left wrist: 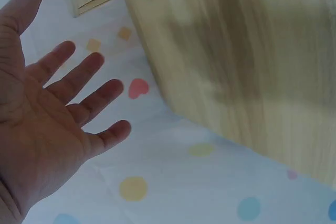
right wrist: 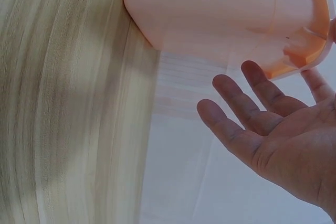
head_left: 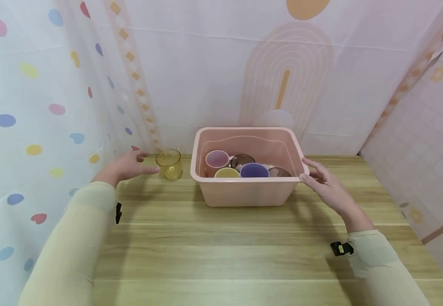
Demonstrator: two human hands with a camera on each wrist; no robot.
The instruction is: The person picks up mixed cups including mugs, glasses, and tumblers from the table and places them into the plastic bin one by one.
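A pink plastic bin (head_left: 246, 191) stands on the wooden table (head_left: 221, 255) and holds several cups: pink (head_left: 216, 159), yellow (head_left: 227, 173), purple (head_left: 254, 170) and two dark ones. A clear yellow glass (head_left: 169, 163) stands on the table left of the bin. My left hand (head_left: 131, 166) hovers just left of the glass with fingers spread, holding nothing; its open palm (left wrist: 47, 124) fills the left wrist view. My right hand (head_left: 322, 180) is at the bin's right rim with straight fingers; the right wrist view shows the palm (right wrist: 273, 129) open beside the bin wall (right wrist: 210, 9).
Patterned plastic curtains close in the table at the left (head_left: 34, 106), back and right (head_left: 424, 140). The table's left edge (left wrist: 173, 103) runs close by my left hand. Bare wood stretches in front of the bin.
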